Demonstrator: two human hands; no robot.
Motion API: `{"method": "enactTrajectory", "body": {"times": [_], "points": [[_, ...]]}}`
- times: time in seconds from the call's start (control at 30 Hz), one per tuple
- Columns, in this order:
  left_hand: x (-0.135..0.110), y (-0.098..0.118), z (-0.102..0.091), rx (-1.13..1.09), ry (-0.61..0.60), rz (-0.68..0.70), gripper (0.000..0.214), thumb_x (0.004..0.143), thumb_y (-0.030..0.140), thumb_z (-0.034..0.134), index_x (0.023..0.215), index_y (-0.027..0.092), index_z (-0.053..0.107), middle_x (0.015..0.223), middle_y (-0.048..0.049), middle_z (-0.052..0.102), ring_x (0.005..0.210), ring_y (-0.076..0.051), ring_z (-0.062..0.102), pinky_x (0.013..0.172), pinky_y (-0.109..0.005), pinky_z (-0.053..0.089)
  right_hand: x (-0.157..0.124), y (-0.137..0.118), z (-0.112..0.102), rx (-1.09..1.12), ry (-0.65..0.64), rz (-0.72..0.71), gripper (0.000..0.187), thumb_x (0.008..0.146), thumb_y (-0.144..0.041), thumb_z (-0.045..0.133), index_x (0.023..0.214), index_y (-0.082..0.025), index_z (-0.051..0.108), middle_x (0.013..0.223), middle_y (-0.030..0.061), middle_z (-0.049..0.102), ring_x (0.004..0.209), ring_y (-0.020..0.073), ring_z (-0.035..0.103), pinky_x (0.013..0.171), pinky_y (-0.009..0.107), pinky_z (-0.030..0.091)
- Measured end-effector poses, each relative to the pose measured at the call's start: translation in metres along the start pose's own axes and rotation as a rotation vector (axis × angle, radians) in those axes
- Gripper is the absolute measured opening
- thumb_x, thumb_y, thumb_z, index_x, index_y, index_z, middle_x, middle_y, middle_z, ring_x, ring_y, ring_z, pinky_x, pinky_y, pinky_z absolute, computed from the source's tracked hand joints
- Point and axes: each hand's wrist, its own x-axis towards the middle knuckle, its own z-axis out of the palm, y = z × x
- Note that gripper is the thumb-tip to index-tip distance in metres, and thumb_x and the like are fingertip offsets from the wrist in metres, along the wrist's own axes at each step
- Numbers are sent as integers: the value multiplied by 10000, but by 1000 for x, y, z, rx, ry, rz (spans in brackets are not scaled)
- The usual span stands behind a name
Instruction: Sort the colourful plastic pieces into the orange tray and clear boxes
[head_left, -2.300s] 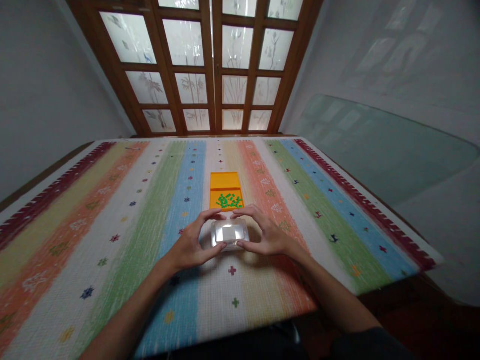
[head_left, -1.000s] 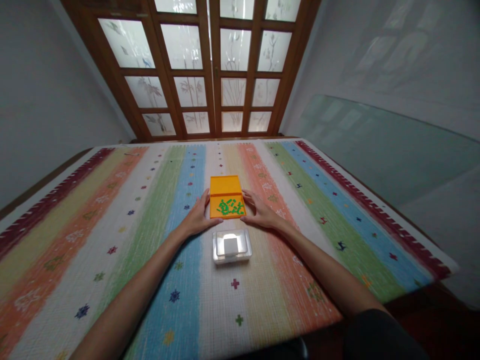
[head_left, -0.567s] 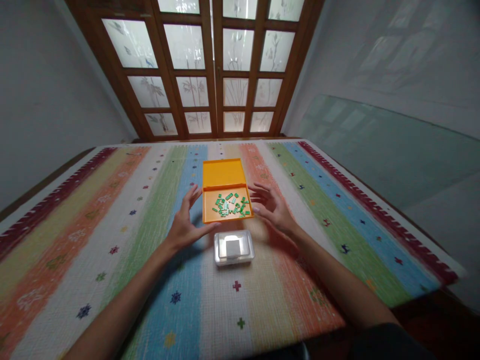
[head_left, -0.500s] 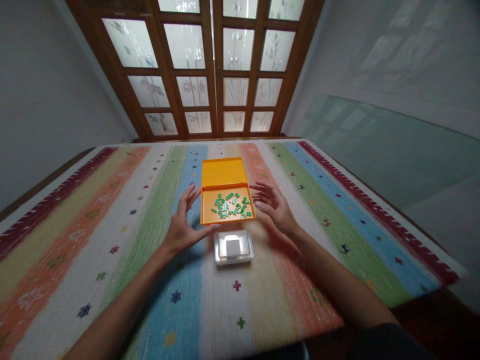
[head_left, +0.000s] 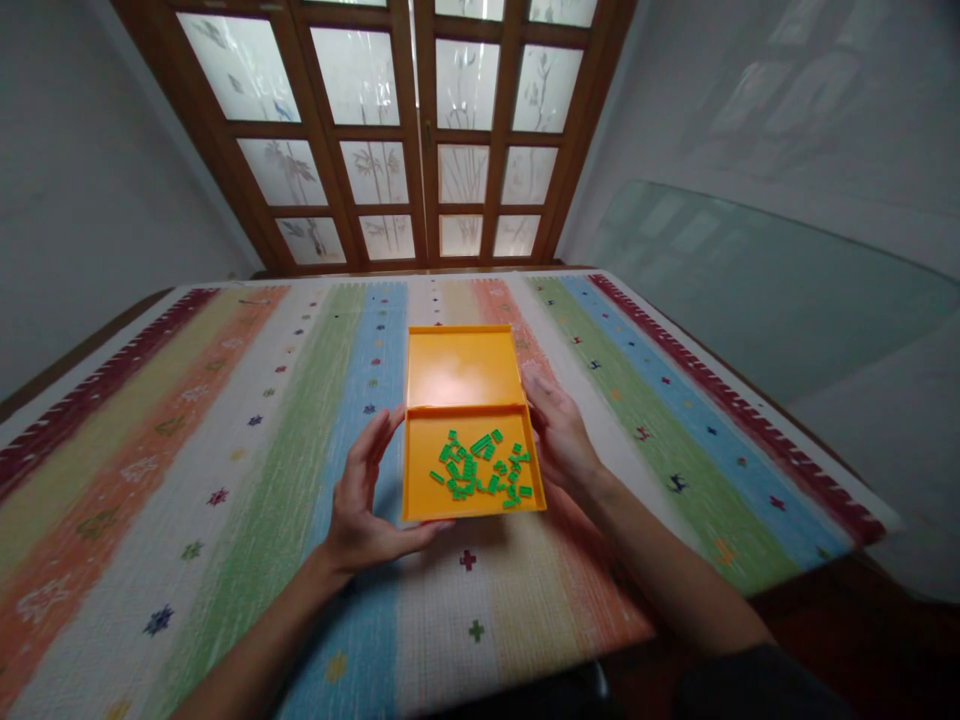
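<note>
An orange plastic box [head_left: 420,455] is lifted off the table between my hands, its hinged lid [head_left: 461,365] folded back away from me. Loose green building bricks [head_left: 466,468] are scattered over the floor of its near half. My left hand [head_left: 364,505] grips the left side, with the thumb along the near edge and the fingertips partly hidden. On the opposite side, my right hand [head_left: 562,435] holds the right edge, its fingers partly behind the box. The clear plastic case is hidden behind the orange box.
A striped, patterned cloth [head_left: 247,480] covers the table. Wooden doors with frosted panes [head_left: 367,170] stand beyond the far edge. A pale glass panel [head_left: 712,280] leans along the right wall.
Both hands have closed on the orange box and raised it toward me. It looks larger and now covers the clear case that was visible in front of it. The view has shifted slightly.
</note>
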Motion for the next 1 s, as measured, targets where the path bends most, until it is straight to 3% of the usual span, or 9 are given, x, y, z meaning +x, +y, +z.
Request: {"method": "enactTrajectory", "body": {"times": [0.1,0.3,0.5,0.6,0.7,0.83,1.0], "points": [[-5,-2,2,32,3,12,1211,598,380,948,1601,213,290,1514,-185,477,1368,-370,518,1173,-535,426,-5,0,1,-4,5,27,333,783,-548,789,945,-263,729,709,-33,674,540,118,572,484,239,457],[-4,3,4,-3,-6,11,1205,609,432,934,1605,207,294,1503,-192,455,1375,-385,497,1150,-549,443,-9,-3,7,24,-48,20,369,794,-567,771,990,-257,731,910,12,768,791,195,717,640,297,566],[5,8,3,-59,24,3,1152,623,486,918,1585,209,349,1483,-187,456,1350,-375,509,1118,-541,476,-4,-6,8,11,-75,-19,405,759,-567,806,1028,-272,739,1010,28,781,974,238,728,768,340,596],[11,9,1,-46,31,41,1126,608,509,922,1563,228,395,1448,-168,483,1322,-364,521,1089,-551,497,0,-9,8,-34,-97,-71,429,767,-588,791,1065,-282,746,1015,32,779,937,226,727,733,333,596],[14,11,-1,-37,24,36,1097,618,536,912,1553,246,416,1428,-153,499,1314,-356,517,1080,-547,506,2,-13,10,-96,-113,-95,475,774,-618,771,1116,-289,747,966,32,772,787,203,714,595,310,572],[17,16,-6,-54,27,-44,1034,646,601,877,1529,257,463,1417,-144,527,1305,-362,531,1096,-534,498,2,-16,14,-153,-103,-84,543,780,-657,740,1188,-298,733,870,24,743,577,160,635,413,278,468],[19,18,-8,-115,39,-168,990,652,610,868,1498,243,507,1414,-139,542,1322,-363,534,1110,-498,493,7,-15,19,-155,-106,-81,562,768,-657,750,1193,-288,741,841,19,736,508,125,561,375,253,419]]}}
